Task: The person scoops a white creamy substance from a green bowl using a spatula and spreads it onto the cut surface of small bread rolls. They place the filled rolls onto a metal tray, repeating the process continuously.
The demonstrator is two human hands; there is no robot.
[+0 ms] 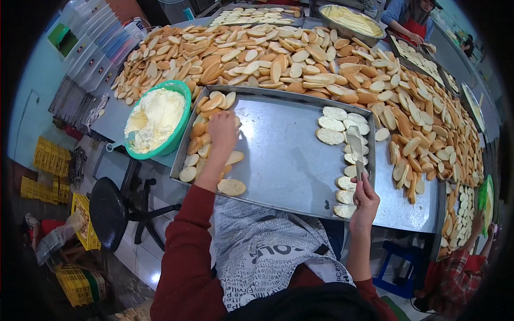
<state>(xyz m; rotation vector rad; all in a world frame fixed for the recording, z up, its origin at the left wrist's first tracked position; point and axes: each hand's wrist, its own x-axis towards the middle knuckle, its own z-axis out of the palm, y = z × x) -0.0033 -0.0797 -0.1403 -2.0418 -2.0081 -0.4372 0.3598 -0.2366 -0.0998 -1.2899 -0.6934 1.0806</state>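
Note:
A metal tray [281, 148] lies before me. Plain oval bread slices [231, 187] are heaped along its left side, where my left hand [223, 127] reaches down among them; its fingertips are partly hidden, so any hold is unclear. My right hand [364, 196] grips the handle of a cream-smeared spatula [355, 145], its blade over the tray's right side. Below and beside the blade, slices coated with pale cream [330, 136] stand in rows. A green bowl [186, 104] of whipped cream [160, 116], with a light-coloured utensil [121, 142] in it, sits left of the tray.
A large heap of bread slices [249, 60] covers the table behind and right of the tray. A metal bowl [353, 32] of cream stands at the back. Co-workers stand at the upper right [413, 28] and lower right [461, 277]. A black stool [108, 212] is at left.

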